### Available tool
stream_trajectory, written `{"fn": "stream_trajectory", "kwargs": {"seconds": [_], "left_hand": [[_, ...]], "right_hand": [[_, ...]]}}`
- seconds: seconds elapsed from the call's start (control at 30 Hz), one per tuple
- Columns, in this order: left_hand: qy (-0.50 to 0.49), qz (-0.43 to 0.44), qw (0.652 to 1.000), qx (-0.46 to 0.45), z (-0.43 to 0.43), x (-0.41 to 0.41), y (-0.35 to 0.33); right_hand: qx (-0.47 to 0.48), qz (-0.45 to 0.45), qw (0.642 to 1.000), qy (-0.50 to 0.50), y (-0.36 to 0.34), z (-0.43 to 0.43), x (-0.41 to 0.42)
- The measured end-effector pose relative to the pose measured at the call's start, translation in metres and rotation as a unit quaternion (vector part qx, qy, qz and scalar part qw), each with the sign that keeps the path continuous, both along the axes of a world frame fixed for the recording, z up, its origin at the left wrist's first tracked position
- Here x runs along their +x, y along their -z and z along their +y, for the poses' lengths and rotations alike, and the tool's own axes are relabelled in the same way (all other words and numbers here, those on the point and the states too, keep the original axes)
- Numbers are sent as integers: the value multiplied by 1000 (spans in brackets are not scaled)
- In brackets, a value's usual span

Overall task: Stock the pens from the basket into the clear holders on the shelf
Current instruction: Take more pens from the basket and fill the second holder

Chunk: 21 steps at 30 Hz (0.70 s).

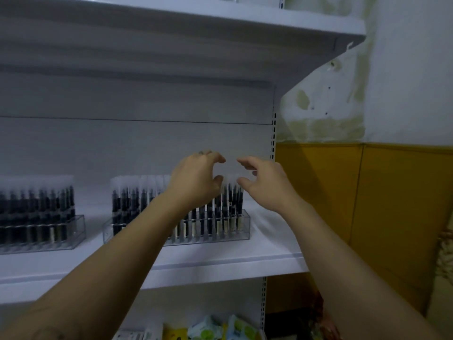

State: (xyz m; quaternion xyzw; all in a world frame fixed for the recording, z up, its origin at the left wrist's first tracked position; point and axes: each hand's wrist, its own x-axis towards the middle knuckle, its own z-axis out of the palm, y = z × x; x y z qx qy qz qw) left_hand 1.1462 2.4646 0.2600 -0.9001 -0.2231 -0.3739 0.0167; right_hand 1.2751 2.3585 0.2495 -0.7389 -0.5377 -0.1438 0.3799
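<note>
Presently noted: left hand (196, 177) raised over the right-hand clear holder (242, 229), fingers (215, 158) curled and spread apart from the thumb, thumb tip resting at the pale caps of the pens (230, 200) standing at the holder's right end. Cannot tell whether any pen is actually pinched; nothing seen enclosed in the palm. Right hand (264, 182) just beside, at 3 o'clock from the left, fingers likewise loosely curved and parted, forefinger extended toward the left hand, thumb touching or nearly touching the same cap tops. Fingertips of the two hands near but apart.

Holder: clear rigid plastic, rectangular, low-walled, glossy edges, seated on a white shelf (220, 263) of smooth painted metal. Pens upright in close rows, dark barrels, frosted translucent caps, pale label bands low down near the holder wall. Detail blurred; print unreadable.

Second clear holder (76, 231) at 9 o'clock, well apart from the first, same make, also packed with upright dark pens. Upper shelf (269, 30) overhead at 12 o'clock, same white finish. Perforated upright post (273, 136) at the shelf's right edge. Wall (392, 94) at 3 o'clock stained and patchy above, mustard-yellow panel (392, 204) below. Coloured packets (220, 327) on the lower level at 6 o'clock.
</note>
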Motion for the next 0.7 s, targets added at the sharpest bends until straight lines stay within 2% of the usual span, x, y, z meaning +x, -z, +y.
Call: {"fn": "stream_trajectory", "kwargs": {"seconds": [0.27, 0.5, 0.7], "left_hand": [[-46, 28, 998, 20, 3, -88, 16], [-122, 34, 992, 8, 9, -204, 55], [-209, 62, 975, -42, -3, -284, 107]], "right_hand": [[0, -63, 996, -67, -2, 22, -69], [-13, -21, 978, -208, 31, 50, -164], [-83, -12, 954, -289, 85, 68, -234]]}}
